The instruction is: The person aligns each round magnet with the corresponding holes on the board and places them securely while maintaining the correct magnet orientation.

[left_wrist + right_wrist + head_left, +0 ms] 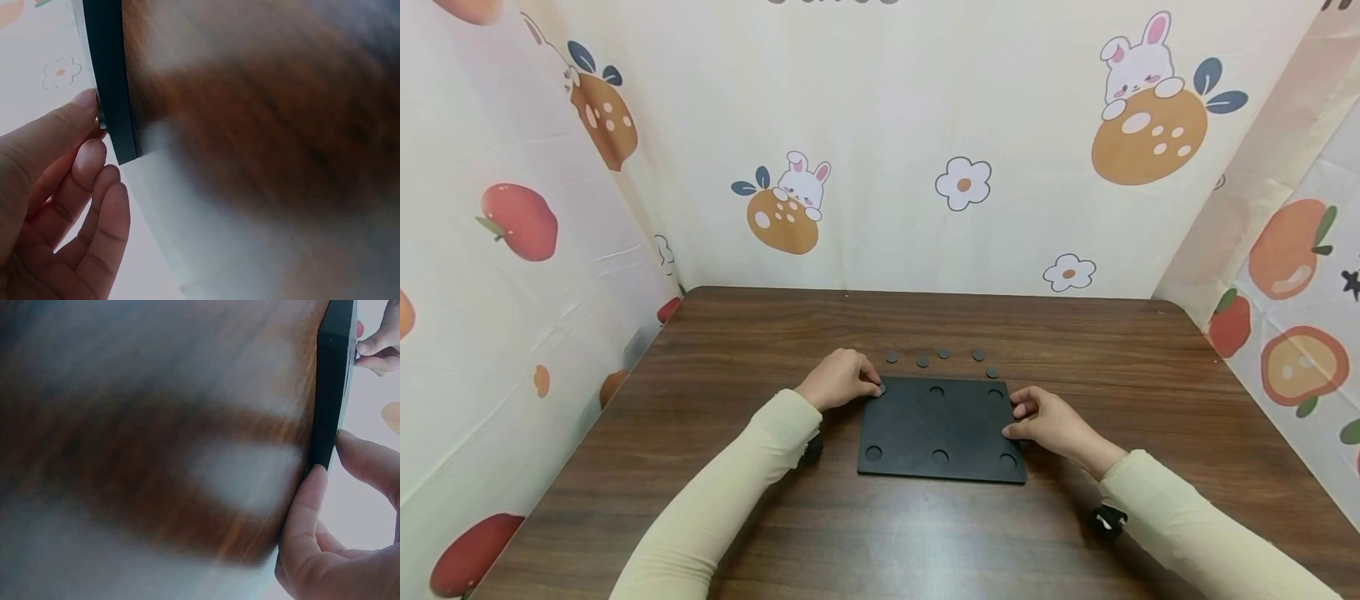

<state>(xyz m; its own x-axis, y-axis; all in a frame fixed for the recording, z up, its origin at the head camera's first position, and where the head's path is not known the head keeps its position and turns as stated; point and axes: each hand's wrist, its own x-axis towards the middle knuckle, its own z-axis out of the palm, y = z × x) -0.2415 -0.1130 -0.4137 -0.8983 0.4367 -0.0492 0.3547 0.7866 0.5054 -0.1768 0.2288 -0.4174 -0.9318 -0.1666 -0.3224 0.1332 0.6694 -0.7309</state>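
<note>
A flat black rectangular board [942, 425] with round recesses lies on the table. At its far left corner, my left hand [844, 380] pinches a small round grey disc [882, 388] between thumb and fingers, right at the board's surface. The fingers partly cover the disc, so I cannot tell whether it sits in the recess. On the opposite side, my right hand [1047, 422] grips the board's right edge. In the right wrist view the thumb lies at the top face and a fingertip against the side of the board [333, 381].
Behind the board, several similar small dark discs [922, 362] lie scattered on the brown wooden table [760, 333]. A printed curtain [880, 167] hangs past the table's far edge and along both sides.
</note>
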